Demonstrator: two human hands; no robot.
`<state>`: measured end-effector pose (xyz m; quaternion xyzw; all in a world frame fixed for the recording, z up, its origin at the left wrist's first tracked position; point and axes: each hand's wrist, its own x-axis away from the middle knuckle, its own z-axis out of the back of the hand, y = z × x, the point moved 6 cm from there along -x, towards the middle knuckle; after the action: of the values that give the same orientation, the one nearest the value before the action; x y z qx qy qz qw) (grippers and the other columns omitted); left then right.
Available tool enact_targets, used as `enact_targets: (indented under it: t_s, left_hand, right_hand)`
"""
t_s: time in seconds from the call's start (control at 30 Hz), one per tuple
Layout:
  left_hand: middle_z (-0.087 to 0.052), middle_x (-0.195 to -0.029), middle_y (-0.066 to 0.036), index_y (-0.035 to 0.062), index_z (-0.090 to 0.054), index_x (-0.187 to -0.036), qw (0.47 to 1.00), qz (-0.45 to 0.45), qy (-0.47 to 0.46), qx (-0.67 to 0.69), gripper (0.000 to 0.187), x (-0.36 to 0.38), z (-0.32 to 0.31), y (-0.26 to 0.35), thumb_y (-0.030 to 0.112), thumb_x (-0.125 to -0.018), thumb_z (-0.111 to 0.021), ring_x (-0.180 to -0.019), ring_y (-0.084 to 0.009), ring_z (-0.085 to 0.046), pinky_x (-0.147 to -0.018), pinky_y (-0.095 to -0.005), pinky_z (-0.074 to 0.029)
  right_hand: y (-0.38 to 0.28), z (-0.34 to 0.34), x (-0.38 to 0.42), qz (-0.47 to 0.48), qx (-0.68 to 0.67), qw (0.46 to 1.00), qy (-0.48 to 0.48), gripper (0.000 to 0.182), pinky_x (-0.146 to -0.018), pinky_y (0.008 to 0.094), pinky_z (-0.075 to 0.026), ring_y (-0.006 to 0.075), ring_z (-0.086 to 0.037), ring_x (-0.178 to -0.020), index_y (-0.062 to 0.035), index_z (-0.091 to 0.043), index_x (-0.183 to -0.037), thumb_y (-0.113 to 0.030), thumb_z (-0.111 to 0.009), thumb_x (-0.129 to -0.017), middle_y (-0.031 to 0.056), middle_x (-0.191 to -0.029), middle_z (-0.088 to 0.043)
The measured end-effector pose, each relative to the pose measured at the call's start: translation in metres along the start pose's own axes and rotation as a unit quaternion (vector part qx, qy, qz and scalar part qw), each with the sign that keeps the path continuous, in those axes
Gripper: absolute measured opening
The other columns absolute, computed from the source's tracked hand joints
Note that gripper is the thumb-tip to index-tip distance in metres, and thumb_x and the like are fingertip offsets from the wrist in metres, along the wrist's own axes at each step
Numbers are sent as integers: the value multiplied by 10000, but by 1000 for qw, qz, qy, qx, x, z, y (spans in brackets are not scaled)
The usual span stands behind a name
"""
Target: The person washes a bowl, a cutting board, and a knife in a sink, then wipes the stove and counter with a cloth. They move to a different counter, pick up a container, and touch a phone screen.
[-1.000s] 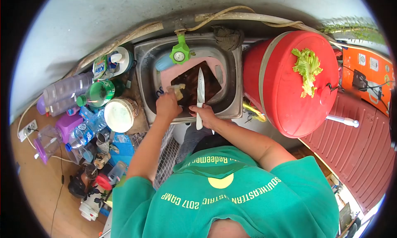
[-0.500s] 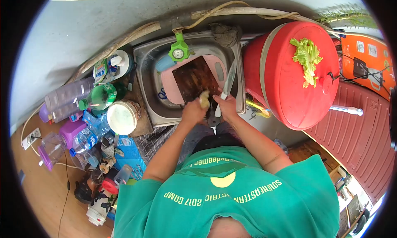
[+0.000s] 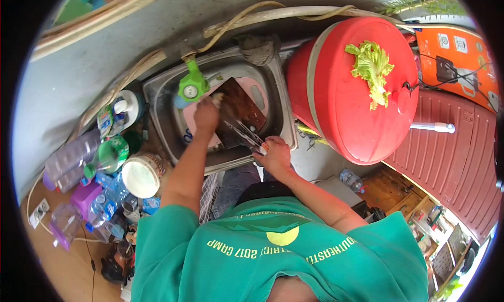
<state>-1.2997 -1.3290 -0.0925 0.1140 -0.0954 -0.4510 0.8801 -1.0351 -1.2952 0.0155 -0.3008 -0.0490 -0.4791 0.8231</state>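
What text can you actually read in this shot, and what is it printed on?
"CAMP 2017" and "SOUTHEASTER...", upside down in yellow, on the green T-shirt; the rest of that lettering is folded or cut off.
White icons on the orange box: too small to read.
Labels on the bottles left of the sink: blurred.

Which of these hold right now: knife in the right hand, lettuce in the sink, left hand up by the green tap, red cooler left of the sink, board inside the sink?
1. The right hand holds a knife. True.
2. The lettuce lies in the sink. False: it lies on the lid of the red cooler.
3. The left hand is close to the green tap. True.
4. The red cooler stands left of the sink. False: it stands to the sink's right.
5. The cutting board sits inside the sink. True.
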Motion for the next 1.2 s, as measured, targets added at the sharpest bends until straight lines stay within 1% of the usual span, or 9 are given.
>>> enact_targets:
  t_s: [0.13,0.2,0.33,0.43,0.53,0.7,0.93,1.0,1.2]
  left_hand:
    - [-660,-918,-225,23,-581,-1064,994,28,-58,92,234,-33,-14,24,167,-892,-515,-860,-418,-648,-754,-521,-534]
    - [-679,-810,-162,67,-622,-931,968,-210,-28,137,162,-7,24,90,196,-907,-528,-709,-383,-658,-667,-489,-542]
    - [-675,-951,-193,65,-683,-993,923,-311,-101,205,261,10,-4,68,237,-798,-671,-845,-361,-667,-734,-474,-542]
    - [-661,-919,-172,99,-692,-993,994,-83,17,65,238,-51,-10,32,226,-792,-675,-800,-369,-667,-688,-461,-548]
    - [-652,-874,-164,94,-681,-950,986,-72,95,119,209,-53,-13,63,222,-785,-667,-762,-365,-659,-661,-464,-545]
    - [-613,-737,-127,103,-640,-932,934,-309,-97,153,182,38,0,116,210,-785,-646,-695,-347,-656,-594,-488,-525]
    - [-657,-818,-146,80,-661,-929,997,-22,-24,63,184,-72,-25,51,194,-786,-684,-736,-370,-658,-668,-486,-540]
    - [-656,-861,-139,86,-665,-915,946,-226,98,211,150,-74,-13,96,176,-795,-671,-743,-364,-656,-673,-484,-540]
    - [-610,-789,-110,138,-692,-1009,883,-384,-145,226,235,31,-2,137,166,-777,-664,-693,-303,-644,-601,-419,-541]
  right_hand:
    - [16,-1,13,-3,-45,998,34,593,-824,389,-538,284,-682,-931,-26,-670,-1062,-407,-848,-643,124,-1085,-683]
    - [18,-3,14,-33,-60,998,7,607,-821,393,-539,289,-685,-923,-37,-666,-1084,-416,-848,-647,123,-1054,-691]
    - [17,2,14,-74,-85,993,-35,636,-816,409,-532,295,-696,-896,-66,-646,-1146,-454,-828,-675,106,-963,-711]
    - [22,-2,16,-56,-110,992,-3,597,-789,409,-536,296,-697,-890,-88,-650,-1133,-428,-838,-679,107,-953,-711]
    - [28,-4,16,-81,-155,984,-14,565,-779,411,-535,291,-696,-892,-94,-650,-1119,-403,-841,-687,108,-950,-710]
    - [29,-4,15,-77,-183,980,-14,551,-789,417,-535,301,-689,-903,-68,-648,-1096,-372,-853,-683,123,-968,-698]
    - [26,4,14,-52,-194,980,-7,527,-788,408,-531,328,-669,-908,-42,-643,-1084,-322,-854,-689,130,-978,-670]
    - [29,3,15,-47,-202,978,4,525,-786,406,-531,327,-668,-910,-37,-640,-1082,-315,-854,-691,130,-976,-669]
    - [34,-1,17,-11,-223,974,45,542,-771,370,-547,303,-696,-873,-29,-630,-1101,-280,-877,-688,153,-949,-694]
